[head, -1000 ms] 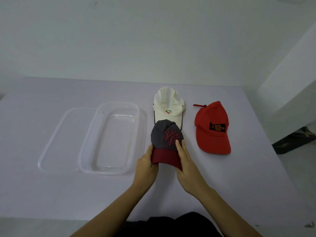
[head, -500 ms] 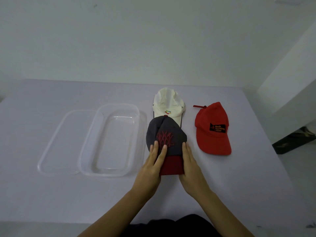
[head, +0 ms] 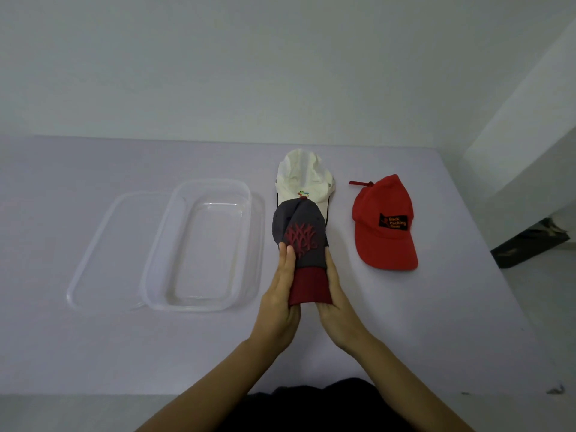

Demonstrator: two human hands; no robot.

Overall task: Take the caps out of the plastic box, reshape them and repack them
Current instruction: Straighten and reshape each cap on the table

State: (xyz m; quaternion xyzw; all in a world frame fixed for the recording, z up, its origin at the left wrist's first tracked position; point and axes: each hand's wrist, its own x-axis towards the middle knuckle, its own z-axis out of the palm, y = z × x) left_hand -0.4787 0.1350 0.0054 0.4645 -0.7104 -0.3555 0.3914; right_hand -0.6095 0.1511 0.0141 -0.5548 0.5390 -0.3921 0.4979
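Observation:
A dark grey cap (head: 300,232) with a red embroidered mark and a dark red brim sits in front of me, squeezed narrow. My left hand (head: 280,294) presses its left side and my right hand (head: 335,299) its right side, both holding the brim between them. Behind it lies a crumpled white cap (head: 304,177), partly covered by the grey one. A red cap (head: 385,222) with a black patch lies flat to the right. The clear plastic box (head: 199,244) stands open with nothing in it, left of my hands.
The box's clear lid (head: 103,247) lies flat under and left of the box. The pale table (head: 93,344) ends at a wall behind and drops off on the right, where a dark object (head: 530,244) sits on the floor.
My hands slid from the brim's front to both sides of the grey cap and pressed it narrower. The cap turned straighter, its crown now over the white cap's brim.

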